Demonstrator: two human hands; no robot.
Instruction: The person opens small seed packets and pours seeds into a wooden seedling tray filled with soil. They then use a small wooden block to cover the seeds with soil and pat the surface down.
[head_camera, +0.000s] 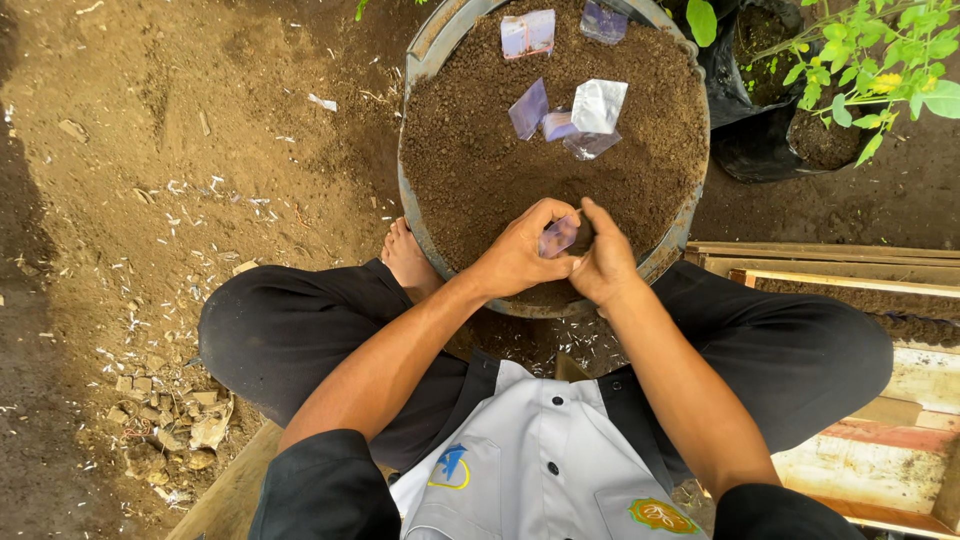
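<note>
Two hands met over the near rim of a round basin filled with dark soil. The left hand and the right hand were pressed close together, fingers of both pinched on one small clear plastic bag, which sat between the left thumb and the right fingertips, just above the soil surface. Several more small bags, clear, silvery or purplish, lay loose on the soil farther from the person, well apart from the hands; two others lay near the far rim. The person sat cross-legged on bare earth, one bare foot touching the basin's left side. Potted green plants stood to the right beyond the basin.
</note>
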